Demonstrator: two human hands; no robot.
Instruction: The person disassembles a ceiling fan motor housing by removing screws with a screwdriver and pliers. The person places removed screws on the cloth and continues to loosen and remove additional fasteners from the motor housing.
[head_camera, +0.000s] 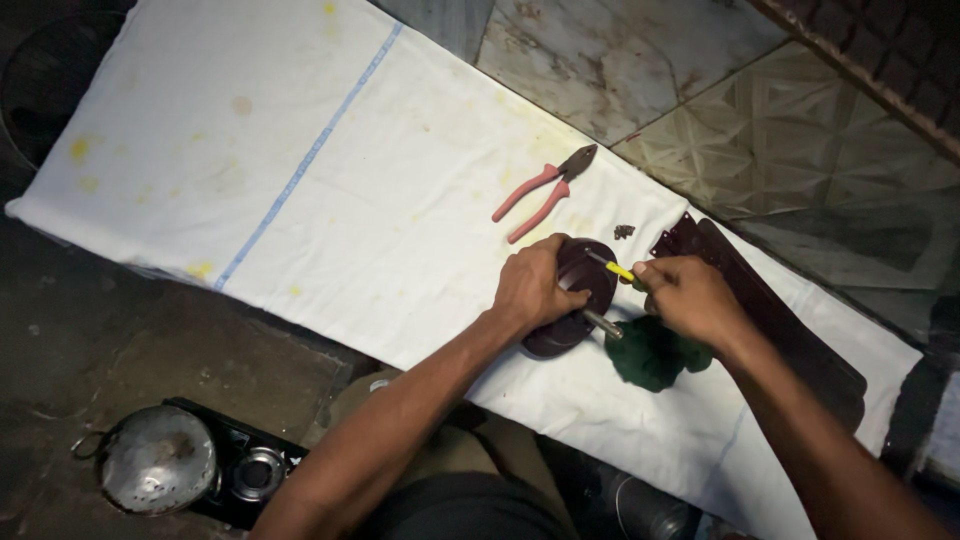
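Gripping a dark round part (575, 300), left hand (530, 287) curls.

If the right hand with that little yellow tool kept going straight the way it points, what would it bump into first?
The right hand aims its yellow-handled tool leftward at the dark round part steadied by the left hand. The tip seems already at that part, so it would probably meet it first, though depth is hard to judge.

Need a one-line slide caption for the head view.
Left hand steadies a dark round motor part on a white cloth; right hand applies a yellow-handled screwdriver; pink pliers nearby.
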